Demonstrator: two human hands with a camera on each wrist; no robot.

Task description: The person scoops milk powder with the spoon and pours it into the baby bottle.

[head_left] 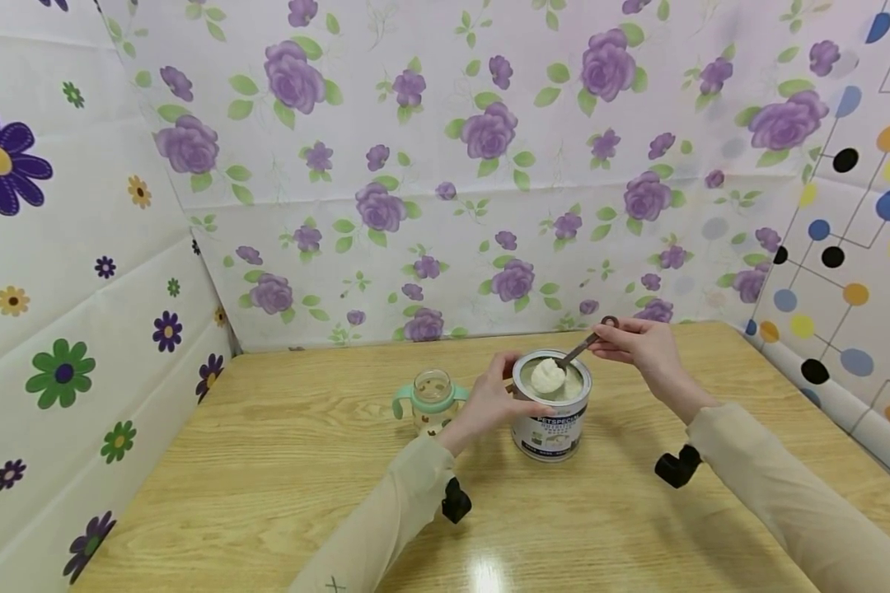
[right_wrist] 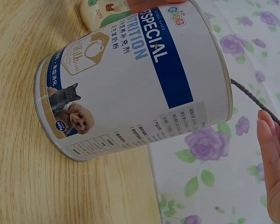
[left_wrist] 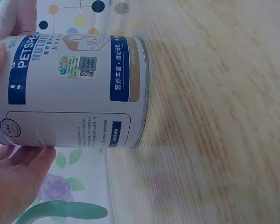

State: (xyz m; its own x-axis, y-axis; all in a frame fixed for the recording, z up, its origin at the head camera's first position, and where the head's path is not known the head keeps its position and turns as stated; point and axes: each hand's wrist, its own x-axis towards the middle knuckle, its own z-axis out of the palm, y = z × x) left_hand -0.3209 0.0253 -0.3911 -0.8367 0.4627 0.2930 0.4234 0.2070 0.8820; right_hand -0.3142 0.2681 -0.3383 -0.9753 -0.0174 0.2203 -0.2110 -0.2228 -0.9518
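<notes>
A white-and-blue milk powder can (head_left: 549,432) stands upright on the table, its top uncovered. My left hand (head_left: 491,402) grips it near the upper rim, thumb across the front and fingers at the far left side. Between the thumb and fingers of my right hand (head_left: 648,354) is the dark handle of a scoop (head_left: 580,347). Heaped pale powder (head_left: 547,376) fills the scoop's bowl, which is over the can's mouth. In the right wrist view the scoop handle (right_wrist: 255,98) slants out past the rim; the bowl is hidden there behind the can (right_wrist: 130,88).
Just left of the can stands a baby bottle (head_left: 432,403) with green handles and no lid on, partly behind my left forearm. The wooden table (head_left: 289,469) meets floral sheets (head_left: 452,206) at the back and patterned sheets at both sides.
</notes>
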